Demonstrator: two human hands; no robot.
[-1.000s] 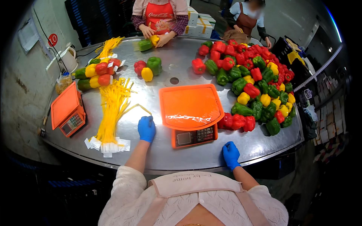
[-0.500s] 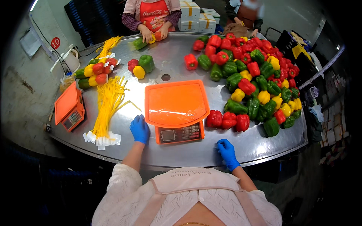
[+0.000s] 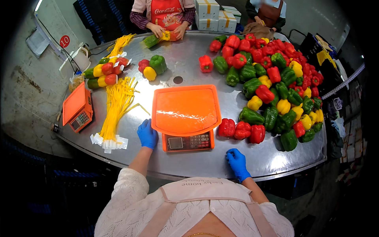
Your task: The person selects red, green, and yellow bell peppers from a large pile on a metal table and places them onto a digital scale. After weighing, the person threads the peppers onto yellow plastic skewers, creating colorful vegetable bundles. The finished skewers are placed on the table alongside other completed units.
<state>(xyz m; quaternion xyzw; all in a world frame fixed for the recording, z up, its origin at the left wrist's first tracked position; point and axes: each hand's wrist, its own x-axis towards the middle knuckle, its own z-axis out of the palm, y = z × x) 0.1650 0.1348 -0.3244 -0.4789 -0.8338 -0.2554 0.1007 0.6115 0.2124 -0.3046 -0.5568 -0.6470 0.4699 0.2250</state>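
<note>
An orange weighing scale (image 3: 185,114) with a bare orange tray stands in front of me on a round metal table (image 3: 185,67). In a blue glove, my left hand (image 3: 147,134) rests flat on the table, touching the scale's left front corner. My right hand (image 3: 237,162), also blue-gloved, lies on the table near the front edge, right of the scale, holding nothing. Three red peppers (image 3: 242,129) lie just right of the scale. A large heap of red, green and yellow peppers (image 3: 272,79) covers the right side.
A bundle of yellow ties (image 3: 116,106) lies left of the scale, with a second orange scale (image 3: 77,106) beyond it. Packed pepper trios (image 3: 103,73) and loose peppers (image 3: 152,67) sit at the back left. A person in a red apron (image 3: 166,29) handles peppers across the table. White boxes (image 3: 215,17) stand behind.
The view has shifted slightly. My right hand has moved a little forward on the table toward the scale; my left hand stays by the scale's corner.
</note>
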